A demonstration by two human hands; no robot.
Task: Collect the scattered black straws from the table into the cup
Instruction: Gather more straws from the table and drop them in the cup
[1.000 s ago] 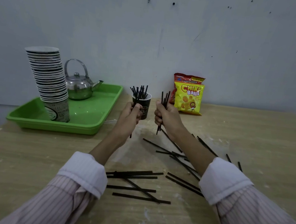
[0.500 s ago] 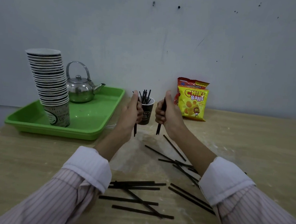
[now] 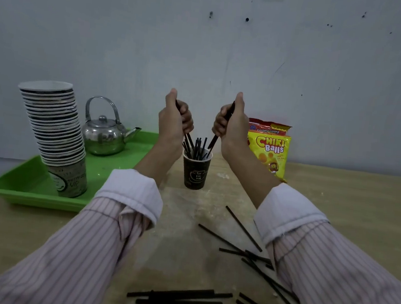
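Note:
A dark paper cup (image 3: 195,173) stands on the wooden table (image 3: 348,205) at mid-depth, with several black straws (image 3: 197,146) upright in it. My left hand (image 3: 175,120) hovers above the cup's left side and grips black straws whose lower ends dip into the cup. Just right of the cup, my right hand (image 3: 231,124) holds a bunch of straws angled down into the rim. Several loose black straws (image 3: 243,228) lie scattered on the table near me, some in a pile (image 3: 180,297) at the bottom.
A green tray (image 3: 29,185) on the left holds a leaning stack of paper cups (image 3: 54,133) and a metal kettle (image 3: 105,135). Snack bags (image 3: 270,151) lean against the wall to the right of the cup.
Both hands have risen from table level to above the cup, carrying their straws, and the straw ends now point into the cup. The camera has moved closer.

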